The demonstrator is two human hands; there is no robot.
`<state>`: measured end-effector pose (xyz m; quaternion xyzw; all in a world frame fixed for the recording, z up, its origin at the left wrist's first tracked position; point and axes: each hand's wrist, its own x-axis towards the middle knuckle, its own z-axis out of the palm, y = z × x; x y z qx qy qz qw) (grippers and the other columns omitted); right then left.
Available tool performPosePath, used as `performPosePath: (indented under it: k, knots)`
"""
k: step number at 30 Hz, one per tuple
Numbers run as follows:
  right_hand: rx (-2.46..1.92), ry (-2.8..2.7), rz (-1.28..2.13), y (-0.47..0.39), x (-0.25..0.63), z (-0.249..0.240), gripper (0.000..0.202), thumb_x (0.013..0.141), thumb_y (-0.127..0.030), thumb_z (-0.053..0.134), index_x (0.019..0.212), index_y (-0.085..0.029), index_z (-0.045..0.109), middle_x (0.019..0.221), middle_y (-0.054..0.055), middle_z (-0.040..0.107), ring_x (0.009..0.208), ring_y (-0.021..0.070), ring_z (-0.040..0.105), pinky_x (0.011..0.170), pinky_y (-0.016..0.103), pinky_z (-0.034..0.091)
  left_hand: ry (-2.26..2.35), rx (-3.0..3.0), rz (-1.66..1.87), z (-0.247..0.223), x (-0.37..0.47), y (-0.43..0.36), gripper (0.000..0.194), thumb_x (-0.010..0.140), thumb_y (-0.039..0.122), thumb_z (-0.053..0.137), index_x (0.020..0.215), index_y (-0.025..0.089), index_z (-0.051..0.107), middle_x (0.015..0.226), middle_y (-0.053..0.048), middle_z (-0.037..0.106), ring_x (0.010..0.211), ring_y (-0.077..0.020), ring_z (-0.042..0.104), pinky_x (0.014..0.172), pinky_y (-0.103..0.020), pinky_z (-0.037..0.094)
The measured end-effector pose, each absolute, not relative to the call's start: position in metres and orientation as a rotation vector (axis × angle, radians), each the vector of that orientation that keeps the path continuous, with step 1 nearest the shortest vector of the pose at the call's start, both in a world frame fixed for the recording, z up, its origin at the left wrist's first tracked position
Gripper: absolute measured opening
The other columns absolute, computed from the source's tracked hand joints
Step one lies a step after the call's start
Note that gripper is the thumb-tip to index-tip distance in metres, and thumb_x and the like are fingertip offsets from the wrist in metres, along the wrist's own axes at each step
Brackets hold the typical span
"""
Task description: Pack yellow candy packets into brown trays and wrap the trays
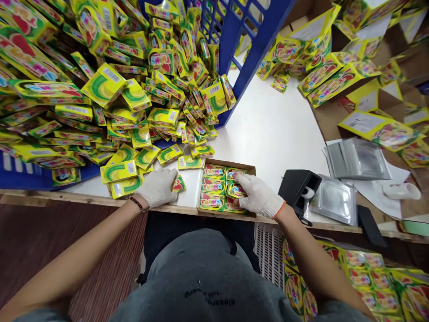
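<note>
My left hand (159, 185), in a white knitted glove, closes on a small yellow-green candy box (178, 183) just above the white tabletop. My right hand (258, 193), gloved too, reaches into a shallow cardboard tray (254, 171). Its fingers grip a small candy box (235, 189) that sits slightly askew in the tray's right column. Small candy boxes (212, 185) lie face up in rows in the tray, and my right fingers partly hide the right column. Several loose candy boxes (122, 172) lie left of my left hand, yellow sides up.
A blue plastic crate (250, 58) lies tipped, spilling a big heap of candy boxes (157, 89). On the right stand a black tape dispenser (298, 190), clear plastic sleeves (357, 158) and printed cartons (338, 82). Packed trays (365, 273) are below the table edge.
</note>
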<state>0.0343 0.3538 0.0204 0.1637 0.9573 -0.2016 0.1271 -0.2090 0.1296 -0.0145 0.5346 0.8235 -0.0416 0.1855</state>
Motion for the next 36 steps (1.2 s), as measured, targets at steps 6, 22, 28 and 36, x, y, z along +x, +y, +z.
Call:
performPosePath:
  k: [6,22,28,36]
  knots:
    - [0.324,2.720,-0.328,0.350,0.038,0.026,0.041,0.073,-0.020,0.062,0.114,-0.015,0.063,0.109,0.014,0.066,0.093,0.0258,0.057,0.077,0.036,0.040,2.226,1.327,0.561,0.023,-0.199,0.133,0.044,0.083,0.051,0.055,0.111,0.017,0.057,0.107,-0.010,0.065,0.096,-0.0255,0.061,0.085,-0.038,0.050]
    - [0.382,2.826,-0.439,0.367,0.037,0.053,0.050,0.066,-0.018,0.057,0.116,-0.012,0.060,0.109,0.015,0.061,0.091,0.0250,0.052,0.076,0.035,0.038,1.863,1.345,1.004,0.061,-0.154,0.203,0.051,0.079,0.046,0.068,0.119,0.017,0.055,0.113,-0.008,0.064,0.104,-0.0243,0.061,0.094,-0.042,0.051]
    - [0.368,2.723,-0.591,0.347,0.034,0.030,0.056,0.067,-0.018,0.061,0.124,-0.012,0.060,0.115,0.017,0.061,0.100,0.0277,0.054,0.083,0.038,0.042,1.837,1.285,1.007,0.051,-0.146,0.206,0.068,0.075,0.042,0.073,0.133,0.015,0.050,0.129,-0.013,0.060,0.116,-0.0290,0.059,0.103,-0.045,0.047]
    - [0.956,2.490,-0.696,0.355,0.020,0.037,0.048,0.090,-0.049,0.052,0.125,-0.017,0.057,0.097,0.012,0.068,0.082,0.0246,0.061,0.070,0.034,0.042,1.618,0.844,1.297,0.033,-0.145,0.206,0.058,0.079,0.044,0.071,0.125,0.016,0.050,0.092,-0.004,0.066,0.079,-0.0178,0.063,0.070,-0.032,0.054]
